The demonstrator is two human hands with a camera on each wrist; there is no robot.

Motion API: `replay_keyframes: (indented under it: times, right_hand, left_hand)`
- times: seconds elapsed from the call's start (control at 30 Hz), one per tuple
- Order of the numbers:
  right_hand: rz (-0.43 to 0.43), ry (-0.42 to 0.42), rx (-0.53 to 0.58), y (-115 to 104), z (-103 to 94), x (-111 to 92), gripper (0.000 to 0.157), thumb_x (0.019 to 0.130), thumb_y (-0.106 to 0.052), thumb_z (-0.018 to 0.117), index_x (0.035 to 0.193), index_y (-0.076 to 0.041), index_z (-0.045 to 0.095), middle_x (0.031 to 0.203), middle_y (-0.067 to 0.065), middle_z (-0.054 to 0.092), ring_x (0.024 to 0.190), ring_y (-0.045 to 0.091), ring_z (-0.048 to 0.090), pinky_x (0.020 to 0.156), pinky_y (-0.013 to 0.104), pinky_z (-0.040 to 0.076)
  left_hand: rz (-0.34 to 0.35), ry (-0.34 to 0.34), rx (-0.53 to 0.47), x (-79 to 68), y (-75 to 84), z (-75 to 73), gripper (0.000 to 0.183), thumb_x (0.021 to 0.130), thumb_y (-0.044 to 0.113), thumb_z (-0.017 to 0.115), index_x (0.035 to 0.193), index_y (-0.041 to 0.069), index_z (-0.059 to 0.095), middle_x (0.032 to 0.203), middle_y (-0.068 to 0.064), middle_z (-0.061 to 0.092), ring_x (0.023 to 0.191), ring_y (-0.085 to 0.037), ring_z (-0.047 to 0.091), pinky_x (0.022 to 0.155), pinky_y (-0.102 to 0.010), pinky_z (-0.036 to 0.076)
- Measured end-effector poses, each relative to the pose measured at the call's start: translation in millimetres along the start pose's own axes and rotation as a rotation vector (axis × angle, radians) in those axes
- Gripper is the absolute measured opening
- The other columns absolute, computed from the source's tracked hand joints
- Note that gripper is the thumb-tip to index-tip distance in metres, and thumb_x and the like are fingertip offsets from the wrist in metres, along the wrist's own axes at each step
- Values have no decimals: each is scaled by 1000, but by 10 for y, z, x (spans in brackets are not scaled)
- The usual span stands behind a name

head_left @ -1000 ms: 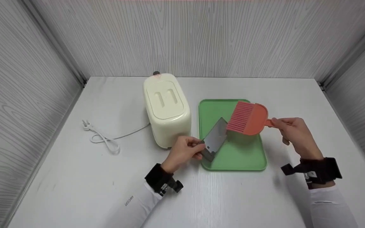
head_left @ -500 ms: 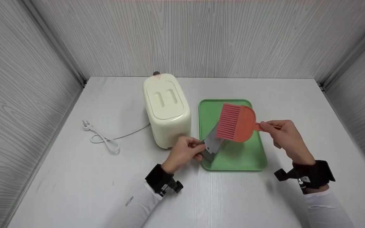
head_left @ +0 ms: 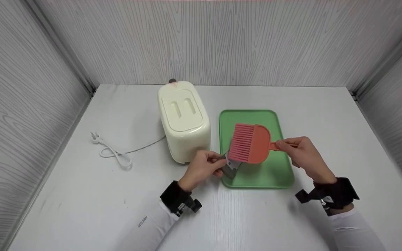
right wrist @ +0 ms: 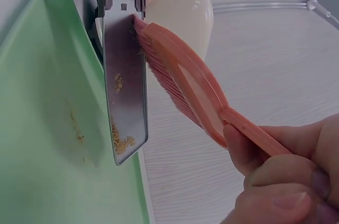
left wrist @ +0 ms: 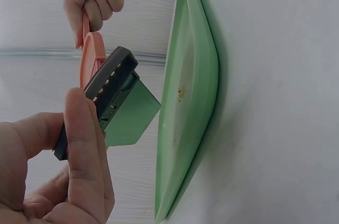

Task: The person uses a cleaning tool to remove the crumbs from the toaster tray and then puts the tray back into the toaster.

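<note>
My left hand (head_left: pixel 201 168) pinches the dark grey end of a metal crumb tray (right wrist: pixel 124 65), tilted over the left side of a green tray (head_left: pixel 267 177). In my right hand (head_left: pixel 305 157) is the thin handle of an orange brush (head_left: pixel 259 144) with pink bristles. The bristles lie over the crumb tray and hide much of it in the head view; in the right wrist view their tip is near its grey end. Brown crumbs (right wrist: pixel 122 142) cling toward the crumb tray's far end. More crumbs (left wrist: pixel 181 93) are scattered on the green tray.
A cream toaster (head_left: pixel 183 118) with a lid stands just left of the green tray, close to my left hand. Its white cord ends in a plug (head_left: pixel 95 138) on the left of the white table (head_left: pixel 82 202). Grey wood-grain panels (head_left: pixel 215 42) enclose the back and sides.
My right hand has moved left and toward me, carrying the brush from the crumb tray's far end toward its grey end. The left hand and crumb tray have stayed almost still.
</note>
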State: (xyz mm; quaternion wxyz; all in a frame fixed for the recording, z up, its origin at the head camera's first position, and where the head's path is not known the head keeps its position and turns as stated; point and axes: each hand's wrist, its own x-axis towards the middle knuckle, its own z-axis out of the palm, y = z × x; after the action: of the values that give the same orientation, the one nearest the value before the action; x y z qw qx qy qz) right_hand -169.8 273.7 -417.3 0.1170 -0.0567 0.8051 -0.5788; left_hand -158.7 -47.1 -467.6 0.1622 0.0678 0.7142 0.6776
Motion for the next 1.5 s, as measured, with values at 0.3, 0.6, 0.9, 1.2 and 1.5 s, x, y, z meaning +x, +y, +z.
replay_keyframes:
  times: [0.3,0.6,0.9,1.2,1.5]
  right_hand:
    - [2,15,-65,27,-69,11,35,104,-31,65,119,-1,76,105,-1,80,48,5,17,42,20,13]
    - [35,28,-185,15,-161,6,37,103,-38,65,116,-6,79,102,-3,80,56,7,28,49,24,24]
    - [51,37,-227,-4,-220,-9,41,103,-39,64,118,-4,77,111,12,78,112,7,59,114,49,38]
    - [31,60,-270,2,-263,-10,41,104,-41,63,116,-5,78,112,12,78,114,2,62,114,48,43]
    - [20,103,-314,21,-312,-1,42,105,-40,60,118,-3,77,115,13,77,107,-2,64,108,44,48]
  left_hand:
    - [25,12,-32,-20,9,-4,19,95,0,69,109,-14,71,87,-10,73,57,-7,64,58,-21,62]
    - [43,12,-34,-12,6,-18,21,95,1,69,109,-14,71,89,-14,74,57,-7,65,58,-22,62]
    - [39,16,-48,-11,9,-19,20,95,0,69,109,-14,71,86,-10,74,56,-7,64,56,-21,61]
    - [50,26,-21,4,-10,-33,20,94,0,71,109,-13,72,91,-18,75,57,-8,65,58,-25,63]
    - [43,39,-7,1,-6,-30,19,93,1,72,107,-12,73,87,-16,75,55,-8,64,57,-26,63]
